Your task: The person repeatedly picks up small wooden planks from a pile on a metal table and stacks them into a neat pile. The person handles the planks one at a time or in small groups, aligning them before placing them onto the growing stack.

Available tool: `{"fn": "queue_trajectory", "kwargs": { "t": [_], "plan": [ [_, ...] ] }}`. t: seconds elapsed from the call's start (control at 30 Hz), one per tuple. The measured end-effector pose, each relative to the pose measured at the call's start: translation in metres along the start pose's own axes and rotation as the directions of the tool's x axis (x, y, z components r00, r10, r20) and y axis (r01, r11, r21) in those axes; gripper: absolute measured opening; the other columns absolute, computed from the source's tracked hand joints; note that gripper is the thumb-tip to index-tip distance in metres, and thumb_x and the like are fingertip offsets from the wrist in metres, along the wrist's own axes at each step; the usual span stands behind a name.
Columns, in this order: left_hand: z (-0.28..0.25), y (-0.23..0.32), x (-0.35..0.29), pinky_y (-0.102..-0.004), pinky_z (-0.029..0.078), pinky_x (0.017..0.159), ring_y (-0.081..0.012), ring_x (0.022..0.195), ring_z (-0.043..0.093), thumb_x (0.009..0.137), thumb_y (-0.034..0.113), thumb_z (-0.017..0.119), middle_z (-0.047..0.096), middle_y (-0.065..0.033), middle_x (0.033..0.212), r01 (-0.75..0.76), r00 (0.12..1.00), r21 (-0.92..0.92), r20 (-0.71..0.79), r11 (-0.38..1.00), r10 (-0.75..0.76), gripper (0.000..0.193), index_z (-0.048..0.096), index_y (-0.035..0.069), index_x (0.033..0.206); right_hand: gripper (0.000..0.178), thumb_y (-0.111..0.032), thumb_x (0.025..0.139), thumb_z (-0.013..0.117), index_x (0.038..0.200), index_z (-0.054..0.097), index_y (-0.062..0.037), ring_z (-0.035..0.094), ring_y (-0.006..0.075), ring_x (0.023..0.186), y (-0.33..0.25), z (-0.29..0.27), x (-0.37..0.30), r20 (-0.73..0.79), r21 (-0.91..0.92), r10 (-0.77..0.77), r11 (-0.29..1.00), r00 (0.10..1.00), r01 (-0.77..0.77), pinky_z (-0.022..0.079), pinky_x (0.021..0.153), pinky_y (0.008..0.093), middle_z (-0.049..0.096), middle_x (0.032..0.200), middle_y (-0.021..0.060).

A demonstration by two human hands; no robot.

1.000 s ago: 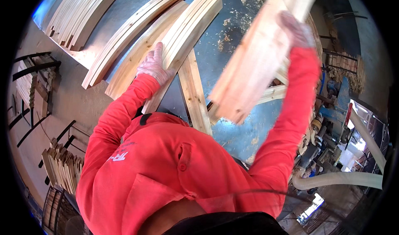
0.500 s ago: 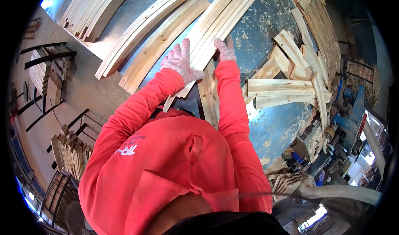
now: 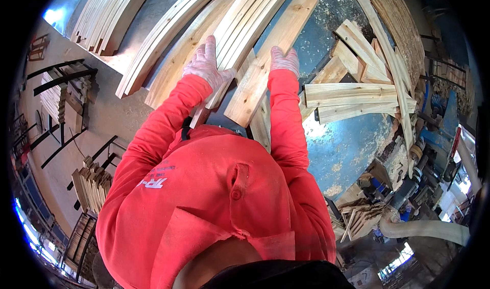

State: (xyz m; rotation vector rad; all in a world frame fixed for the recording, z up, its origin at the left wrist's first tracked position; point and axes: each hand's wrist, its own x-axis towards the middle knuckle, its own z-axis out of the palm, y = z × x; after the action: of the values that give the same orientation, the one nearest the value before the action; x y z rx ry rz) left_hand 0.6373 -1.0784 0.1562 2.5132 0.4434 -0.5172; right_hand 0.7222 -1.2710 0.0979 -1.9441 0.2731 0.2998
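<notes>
My left hand, in a pale glove, lies along the left side of a stack of slightly curved wooden strips. Its fingers are stretched out and its thumb is spread toward the near end of the stack. To the right of that stack, a single wooden board shows its broad face. My right hand, gloved too, grips this board's right edge with the thumb at the rim; its other fingers are partly hidden. Under the board's near end another plank is partly covered.
Further left on the blue worktable are a wide board, a curved stack and a larger stack. Loose offcuts lie crossed at the right. Machinery and a hose stand beyond; black racks hold wood at left.
One board has come away from the right side of the stack and now shows its broad face. My left hand has shifted slightly left, with its fingers closer together.
</notes>
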Motion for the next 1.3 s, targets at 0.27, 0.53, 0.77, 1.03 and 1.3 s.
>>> {"fn": "queue_trajectory", "kwargs": {
  "t": [0.27,0.53,0.77,1.03,1.3],
  "plan": [
    [0.01,0.033,-0.013,-0.0515,0.024,0.112,-0.0415,0.143,0.02,0.072,0.054,0.071,0.01,-0.0212,0.158,0.116,0.992,0.247,0.015,0.962,-0.123,0.113,0.004,0.011,0.154,0.1,-0.057,0.073,0.071,0.148,0.026,-0.0076,0.035,0.0427,0.133,0.005,-0.031,-0.108,0.255,-0.777,-0.117,0.566,0.96,0.276,0.029,0.111,0.0464,0.032,0.149,0.0236],
    [-0.011,-0.016,0.002,-0.0417,0.028,0.113,-0.04,0.14,0.029,0.068,0.045,0.076,0.022,-0.0242,0.154,-0.079,0.995,-0.032,-0.065,0.996,0.077,0.11,0.014,0.012,0.153,0.055,-0.015,0.08,0.059,0.13,0.04,-0.0015,0.049,0.0414,0.119,0.066,-0.123,-0.193,0.4,-0.72,0.082,0.644,0.913,0.258,0.043,0.098,0.0473,0.046,0.133,0.0259],
    [-0.011,0.014,-0.043,-0.0471,0.026,0.113,-0.0407,0.14,0.028,0.075,0.047,0.071,0.018,-0.0247,0.155,-0.001,0.999,0.362,0.041,0.932,-0.014,0.103,0.014,0.01,0.153,0.074,-0.017,0.091,0.059,0.152,0.019,-0.0068,0.06,0.0228,0.096,0.063,-0.131,-0.138,0.104,0.643,0.206,0.732,0.973,-0.224,0.054,0.073,0.0303,0.057,0.118,0.0157],
    [0.0,-0.082,-0.012,-0.0512,0.043,0.097,-0.0403,0.123,0.047,0.077,0.049,0.07,0.043,-0.0236,0.139,0.055,0.89,0.242,-0.451,0.969,0.062,0.094,0.024,0.005,0.147,0.086,-0.053,0.088,0.06,0.147,0.026,-0.0004,0.054,0.0415,0.116,0.015,0.033,-0.016,-0.008,-0.222,0.066,0.973,0.998,-0.066,0.044,0.097,0.0408,0.051,0.133,0.0267],
    [-0.01,-0.105,0.029,-0.0556,0.041,0.098,-0.0413,0.128,0.042,0.089,0.006,0.05,0.035,-0.0212,0.145,0.092,0.979,0.434,0.124,0.896,-0.161,0.076,0.011,0.018,0.153,0.082,-0.031,0.085,0.073,0.147,0.029,-0.0015,0.054,0.0258,0.116,0.021,0.043,-0.023,-0.066,0.061,-0.121,0.99,0.99,0.125,0.041,0.1,0.0346,0.052,0.133,0.0171]
  ]
}}
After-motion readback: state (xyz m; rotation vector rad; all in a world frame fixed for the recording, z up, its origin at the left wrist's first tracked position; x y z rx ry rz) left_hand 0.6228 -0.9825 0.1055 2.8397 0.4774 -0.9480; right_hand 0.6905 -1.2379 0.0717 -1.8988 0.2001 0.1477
